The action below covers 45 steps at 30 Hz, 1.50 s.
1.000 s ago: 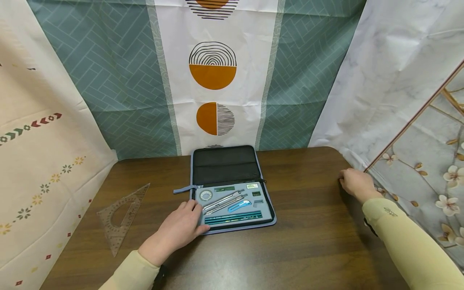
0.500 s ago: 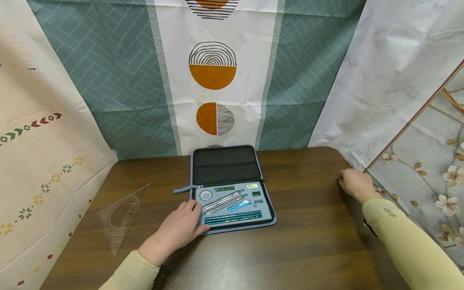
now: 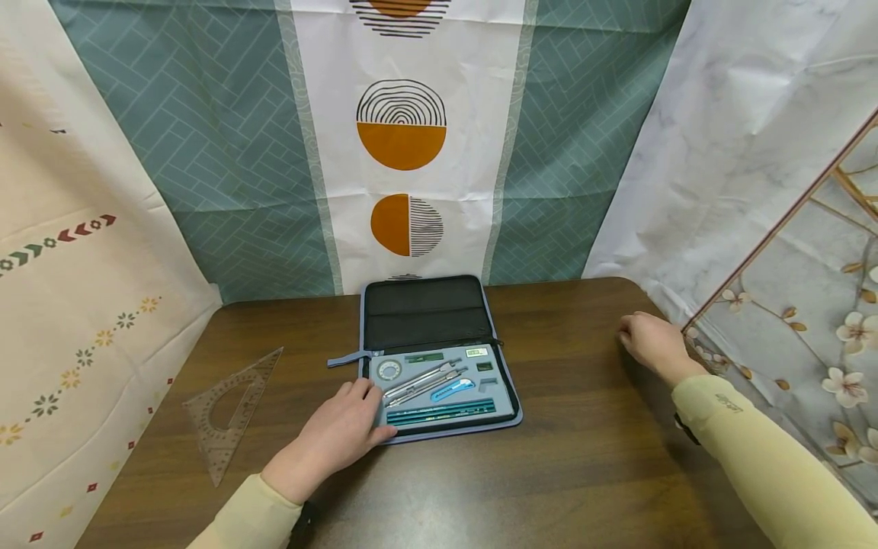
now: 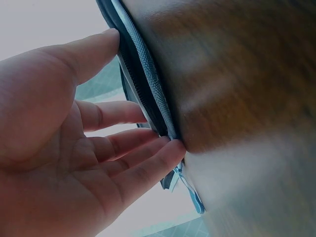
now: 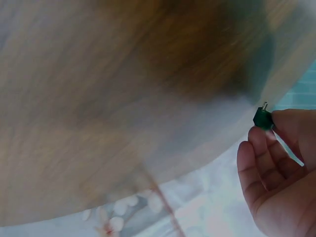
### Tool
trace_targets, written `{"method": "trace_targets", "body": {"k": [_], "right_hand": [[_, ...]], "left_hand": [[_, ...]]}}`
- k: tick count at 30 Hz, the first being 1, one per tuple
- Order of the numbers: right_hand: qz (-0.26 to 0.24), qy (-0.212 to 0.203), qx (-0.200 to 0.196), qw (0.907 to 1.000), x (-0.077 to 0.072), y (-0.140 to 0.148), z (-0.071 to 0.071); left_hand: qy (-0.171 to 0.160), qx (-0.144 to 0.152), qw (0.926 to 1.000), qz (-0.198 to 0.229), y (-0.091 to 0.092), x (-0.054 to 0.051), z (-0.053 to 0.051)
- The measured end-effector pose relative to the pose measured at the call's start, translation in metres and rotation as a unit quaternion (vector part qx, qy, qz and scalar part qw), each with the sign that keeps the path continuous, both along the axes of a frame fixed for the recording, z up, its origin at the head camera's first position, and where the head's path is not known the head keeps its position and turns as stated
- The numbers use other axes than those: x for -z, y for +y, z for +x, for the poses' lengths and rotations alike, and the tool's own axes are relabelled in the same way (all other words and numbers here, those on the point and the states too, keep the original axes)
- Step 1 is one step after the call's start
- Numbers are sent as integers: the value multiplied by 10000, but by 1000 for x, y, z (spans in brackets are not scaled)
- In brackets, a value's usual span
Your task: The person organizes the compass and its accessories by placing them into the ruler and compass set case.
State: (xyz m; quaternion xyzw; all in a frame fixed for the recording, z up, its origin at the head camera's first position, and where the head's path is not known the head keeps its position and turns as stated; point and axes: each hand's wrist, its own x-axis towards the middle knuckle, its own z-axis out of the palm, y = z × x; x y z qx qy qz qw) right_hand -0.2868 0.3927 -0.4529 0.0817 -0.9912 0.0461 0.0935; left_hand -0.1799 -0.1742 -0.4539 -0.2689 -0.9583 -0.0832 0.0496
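A pencil case (image 3: pixel 430 358) lies unzipped and spread flat on the table, its black lid folded to the back. In its grey tray sit a compass (image 3: pixel 425 381), a blue utility knife (image 3: pixel 453 390), several green pencils (image 3: pixel 442 412) and an eraser (image 3: pixel 476 352). My left hand (image 3: pixel 336 431) rests at the case's front left corner, thumb and fingers touching its zipped edge (image 4: pixel 148 74). Out to the right, above the table, is my right hand (image 3: pixel 655 345). Between thumb and fingertips it pinches a small dark green piece with a metal tip (image 5: pixel 263 118), visible in the right wrist view.
A clear triangular ruler (image 3: pixel 236 408) lies on the wooden table (image 3: pixel 549 473) at the left. Patterned cloths hang along the back (image 3: pixel 254 152) and both sides. The case's blue strap (image 3: pixel 348 358) sticks out leftward.
My right hand has shifted a little to the left and away from the right-hand cloth. The left hand and the pencil case stay where they were.
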Motion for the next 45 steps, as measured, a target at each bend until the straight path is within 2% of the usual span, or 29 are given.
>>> {"method": "trace_targets", "body": {"k": [11, 21, 38, 45], "right_hand": [[-589, 247, -394, 9972, -12, -40, 0], [-881, 275, -696, 9933, -14, -66, 1], [-1547, -68, -954, 9833, -21, -100, 7], [-1688, -193, -1220, 9779, -19, -115, 9]], "left_hand": [[24, 17, 10000, 15, 0, 1, -1], [43, 25, 10000, 6, 0, 1, 0], [50, 41, 10000, 14, -1, 2, -1], [79, 60, 9999, 18, -1, 2, 0]]}}
